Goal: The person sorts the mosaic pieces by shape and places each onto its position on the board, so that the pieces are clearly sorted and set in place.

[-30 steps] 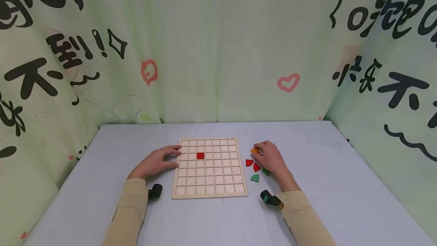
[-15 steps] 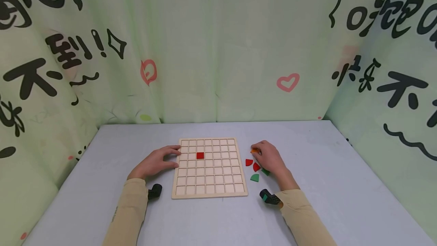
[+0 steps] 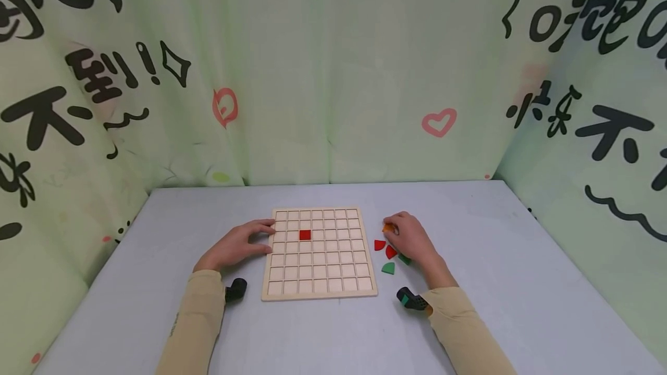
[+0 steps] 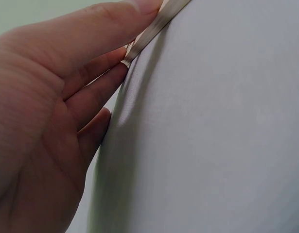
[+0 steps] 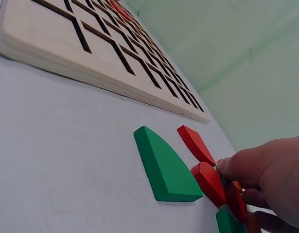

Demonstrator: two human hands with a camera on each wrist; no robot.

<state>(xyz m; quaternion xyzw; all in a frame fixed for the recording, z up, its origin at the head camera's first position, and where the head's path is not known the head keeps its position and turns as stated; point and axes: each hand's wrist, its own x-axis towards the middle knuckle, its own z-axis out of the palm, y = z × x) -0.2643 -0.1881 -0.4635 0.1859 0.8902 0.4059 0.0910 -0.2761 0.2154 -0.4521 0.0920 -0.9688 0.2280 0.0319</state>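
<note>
Left hand point(image 3: 235, 245): fingers apart, touching the edge of the board point(image 3: 319, 258).
Right hand point(image 3: 411, 237): pinched on the orange piece point(image 3: 387, 227), beside the board.
Orange piece: pickup seemingly in hand; calls for lifting clear of the red pieces point(image 3: 391, 252).

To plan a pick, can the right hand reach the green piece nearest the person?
Probably yes: the right hand, fingers at an orange piece, is close, and nothing covers this green piece.
</note>
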